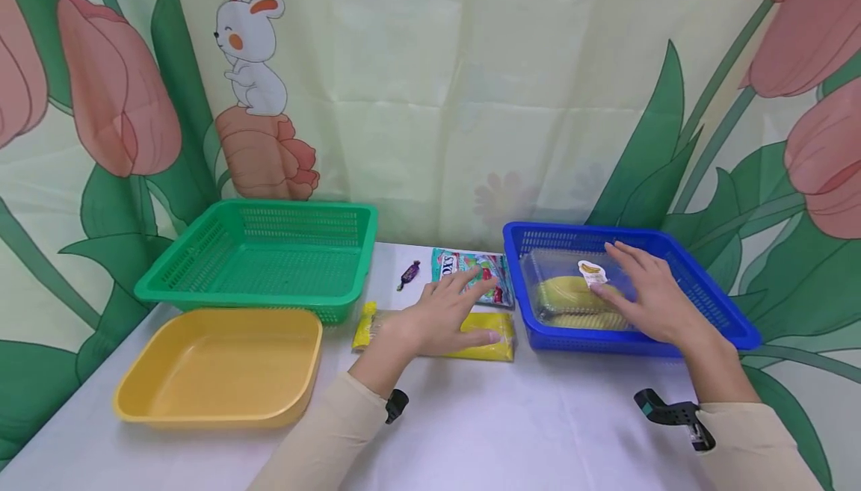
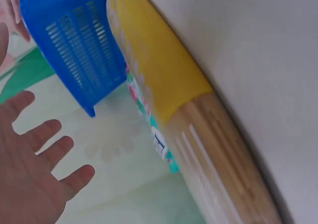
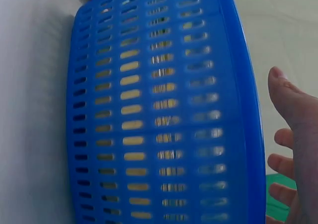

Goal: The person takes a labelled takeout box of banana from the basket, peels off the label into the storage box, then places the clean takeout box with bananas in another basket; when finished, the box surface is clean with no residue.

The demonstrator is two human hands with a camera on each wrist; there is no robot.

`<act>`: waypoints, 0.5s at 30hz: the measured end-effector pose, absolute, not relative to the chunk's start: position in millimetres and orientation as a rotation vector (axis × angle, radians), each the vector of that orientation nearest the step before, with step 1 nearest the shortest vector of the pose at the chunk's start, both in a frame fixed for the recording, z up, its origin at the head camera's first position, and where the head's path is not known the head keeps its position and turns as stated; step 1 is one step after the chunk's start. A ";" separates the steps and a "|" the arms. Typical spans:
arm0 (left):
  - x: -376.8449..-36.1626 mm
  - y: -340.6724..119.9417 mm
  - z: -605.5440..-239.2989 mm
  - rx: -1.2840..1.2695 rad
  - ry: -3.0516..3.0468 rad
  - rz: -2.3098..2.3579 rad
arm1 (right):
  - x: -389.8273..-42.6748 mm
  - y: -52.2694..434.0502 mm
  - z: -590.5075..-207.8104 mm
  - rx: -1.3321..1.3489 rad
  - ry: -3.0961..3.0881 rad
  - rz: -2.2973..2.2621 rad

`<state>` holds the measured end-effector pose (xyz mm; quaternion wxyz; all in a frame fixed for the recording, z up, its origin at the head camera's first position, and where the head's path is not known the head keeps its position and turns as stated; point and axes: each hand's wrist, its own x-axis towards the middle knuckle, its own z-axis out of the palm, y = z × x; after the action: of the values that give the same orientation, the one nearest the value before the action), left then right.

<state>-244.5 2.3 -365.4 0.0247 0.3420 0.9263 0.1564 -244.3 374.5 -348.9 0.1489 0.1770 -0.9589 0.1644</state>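
My left hand (image 1: 437,319) hovers with fingers spread above a long yellow packet (image 1: 484,323). In the left wrist view the packet (image 2: 159,50) has a clear part showing light brown, stick-like contents. Behind that hand lies a teal candy bag (image 1: 494,282), partly covered by the fingers. Over the blue basket (image 1: 548,338) is my right hand (image 1: 646,293), its fingers extended at the clear plastic box (image 1: 545,267). Yellow food and a banana sticker (image 1: 592,273) show on the box; whether the hand touches it I cannot tell.
A small purple wrapped candy (image 1: 408,275) lies left of the candy bag. At the left stand a green basket (image 1: 303,252) and, in front of it, a yellow-orange tray (image 1: 222,371). A printed curtain (image 1: 403,102) hangs behind the white table (image 1: 511,431).
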 end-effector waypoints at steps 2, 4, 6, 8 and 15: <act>-245.5 6.6 -368.9 1.057 2.840 0.526 | -243.9 379.2 -351.7 0.498 -2.761 0.495; -246.3 10.2 -371.9 1.054 2.813 0.560 | -243.7 383.6 -354.1 0.485 -2.771 0.525; -247.3 13.3 -374.2 1.052 2.800 0.587 | -244.2 388.2 -355.3 0.475 -2.771 0.553; -249.1 16.1 -375.3 1.060 2.799 0.611 | -245.4 393.1 -355.2 0.463 -2.769 0.581; -258.1 27.5 -376.0 1.079 2.789 0.710 | -249.5 407.2 -349.5 0.399 -2.808 0.643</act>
<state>-258.1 27.5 -376.0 0.0340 0.3509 0.9068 0.2310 -249.5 407.2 -349.5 0.1162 0.1363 -0.9590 0.2196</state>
